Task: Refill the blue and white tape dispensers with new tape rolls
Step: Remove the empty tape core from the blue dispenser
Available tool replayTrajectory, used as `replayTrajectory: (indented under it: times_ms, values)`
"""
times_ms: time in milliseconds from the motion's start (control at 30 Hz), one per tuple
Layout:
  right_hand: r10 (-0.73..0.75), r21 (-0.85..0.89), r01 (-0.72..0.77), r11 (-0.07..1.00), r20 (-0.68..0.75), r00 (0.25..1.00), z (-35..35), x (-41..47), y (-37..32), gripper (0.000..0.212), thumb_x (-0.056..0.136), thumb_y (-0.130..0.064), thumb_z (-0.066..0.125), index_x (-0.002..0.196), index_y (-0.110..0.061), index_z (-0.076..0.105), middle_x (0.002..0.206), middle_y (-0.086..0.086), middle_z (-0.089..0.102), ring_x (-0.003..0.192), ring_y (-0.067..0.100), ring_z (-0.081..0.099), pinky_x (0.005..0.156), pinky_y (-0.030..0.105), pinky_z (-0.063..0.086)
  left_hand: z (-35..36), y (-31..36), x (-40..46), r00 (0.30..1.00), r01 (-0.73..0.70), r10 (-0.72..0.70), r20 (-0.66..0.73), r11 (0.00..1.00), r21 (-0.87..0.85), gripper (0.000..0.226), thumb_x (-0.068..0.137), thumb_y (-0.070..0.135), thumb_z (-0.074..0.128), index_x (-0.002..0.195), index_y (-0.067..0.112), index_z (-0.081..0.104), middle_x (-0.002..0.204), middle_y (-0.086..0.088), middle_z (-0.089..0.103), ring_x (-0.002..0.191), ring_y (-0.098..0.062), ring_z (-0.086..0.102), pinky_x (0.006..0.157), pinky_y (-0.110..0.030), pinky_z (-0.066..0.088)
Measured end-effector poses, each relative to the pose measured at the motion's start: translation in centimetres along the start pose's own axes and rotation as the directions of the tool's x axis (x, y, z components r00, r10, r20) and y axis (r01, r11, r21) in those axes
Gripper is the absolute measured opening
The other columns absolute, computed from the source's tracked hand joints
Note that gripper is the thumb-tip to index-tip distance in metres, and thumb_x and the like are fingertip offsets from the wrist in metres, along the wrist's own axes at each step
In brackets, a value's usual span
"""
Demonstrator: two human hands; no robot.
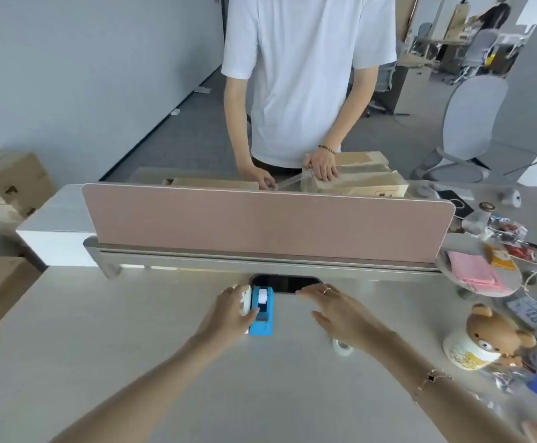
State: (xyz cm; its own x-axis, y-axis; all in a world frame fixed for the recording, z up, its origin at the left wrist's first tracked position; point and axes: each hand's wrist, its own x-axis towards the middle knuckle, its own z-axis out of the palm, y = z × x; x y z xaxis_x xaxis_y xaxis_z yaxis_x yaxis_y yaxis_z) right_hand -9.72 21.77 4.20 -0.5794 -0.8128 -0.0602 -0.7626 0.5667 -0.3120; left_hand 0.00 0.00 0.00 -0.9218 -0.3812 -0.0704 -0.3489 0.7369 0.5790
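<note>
**Two Dispensers Being Handled at the Back of the Desk**

Starting on the left, the white tape dispenser (245, 300) is being held by the left hand (232, 311). The fingers are curled over its top and the thumb is reaching across to the blue one. Most of the white dispenser is hidden under the hand, so whether a roll is inside cannot be told.

Touching it on the right, the blue tape dispenser (261, 314) is standing on the desk (132, 362), just in front of the dark cable slot (288, 284). A white roll is already being shown in its top.

Further right, the right hand (337, 310) is being held flat and loose, with fingers spread and nothing gripped. A spare tape roll (343, 346) is lying on the desk, just beside that wrist.

For the step to go well, the white dispenser should probably be kept steady while the spare roll is being fetched. The roll should be dropped in straight, and the tape end pulled to the cutter.
</note>
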Motion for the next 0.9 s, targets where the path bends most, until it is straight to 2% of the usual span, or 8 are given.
replayTrajectory:
  times_ms: [100,167,233,333,500,667,800,900]
  values:
    - [0.052,-0.006,-0.052,0.999,0.045,0.998,2.2,1.5,1.0,0.048,0.093,-0.016,0.047,0.14,-0.023,0.035,0.144,-0.005,0.041,0.131,0.017,0.041,0.101,0.037,0.043,1.6,-0.7,1.1,1.0,-0.027,0.026,0.006,1.0,0.014,0.046,0.087,0.031,0.062,0.127,0.01,0.054,0.116,-0.01,0.062,0.104,-0.023,0.061,0.084,-0.03,0.048]
    - [0.087,0.005,-0.087,0.996,0.068,0.994,4.1,2.4,1.8,0.049,0.093,-0.017,0.048,0.14,-0.024,0.035,0.144,-0.005,0.04,0.133,0.016,0.039,0.104,0.038,0.041,3.0,-1.0,1.6,1.0,0.002,-0.002,0.023,1.0,0.001,0.031,0.085,0.033,0.063,0.11,0.016,0.059,0.098,-0.009,0.063,0.086,-0.022,0.06,0.076,-0.037,0.049]
    - [0.097,0.038,-0.1,0.994,0.071,0.993,6.3,3.0,2.3,0.048,0.094,-0.017,0.047,0.14,-0.026,0.036,0.144,-0.006,0.039,0.135,0.014,0.037,0.108,0.032,0.035,4.8,-1.8,1.8,0.999,0.008,-0.009,0.041,1.0,0.01,0.022,0.082,0.036,0.063,0.092,0.019,0.055,0.08,-0.005,0.055,0.071,-0.021,0.051,0.065,-0.042,0.047]
    - [0.111,0.054,-0.115,0.992,0.071,0.991,9.0,4.2,2.9,0.048,0.096,-0.018,0.044,0.142,-0.025,0.033,0.144,-0.008,0.037,0.136,0.011,0.032,0.095,0.015,0.027,7.0,-2.8,2.2,1.0,-0.019,0.018,0.004,0.997,0.075,0.031,0.082,0.038,0.063,0.082,0.009,0.053,0.068,-0.002,0.051,0.065,-0.022,0.048,0.05,-0.03,0.032]
    - [0.132,0.098,-0.144,0.985,0.115,0.985,12.9,7.8,4.5,0.054,0.093,-0.012,0.048,0.144,-0.015,0.03,0.146,0.008,0.04,0.135,0.022,0.035,0.109,0.032,0.031,9.3,-3.4,3.3,0.987,-0.043,0.084,-0.136,0.96,0.277,0.038,0.085,0.047,0.059,0.084,0.009,0.054,0.081,-0.01,0.061,0.068,-0.02,0.046,0.057,-0.029,0.031]
    - [0.152,0.212,-0.141,0.967,-0.033,0.988,15.0,11.0,4.5,0.059,0.09,-0.005,0.052,0.145,-0.011,0.029,0.145,0.011,0.043,0.129,0.029,0.044,0.104,0.032,0.033,11.2,-4.2,3.8,0.975,-0.061,0.141,-0.171,0.913,0.404,0.044,0.088,0.051,0.053,0.086,0.007,0.06,0.081,-0.009,0.065,0.076,-0.025,0.063,0.059,-0.031,0.038]
    - [0.13,0.324,-0.084,0.942,-0.121,0.984,16.5,11.9,4.7,0.068,0.087,-0.001,0.054,0.146,-0.021,0.027,0.144,0.008,0.044,0.131,0.026,0.043,0.108,0.034,0.036,12.5,-4.6,3.5,0.951,-0.072,0.171,-0.259,0.933,0.354,0.04,0.089,0.047,0.053,0.081,0.008,0.06,0.079,-0.009,0.066,0.073,-0.025,0.063,0.06,-0.031,0.04]
    - [0.128,0.319,-0.086,0.944,-0.112,0.986,16.4,12.2,4.2,0.067,0.088,-0.001,0.052,0.145,-0.026,0.029,0.143,0.009,0.044,0.13,0.026,0.044,0.108,0.035,0.038,12.7,-4.2,3.1,0.947,-0.058,0.13,-0.294,0.969,0.242,0.034,0.089,0.038,0.056,0.069,0.011,0.048,0.068,-0.003,0.054,0.071,-0.025,0.058,0.057,-0.029,0.035]
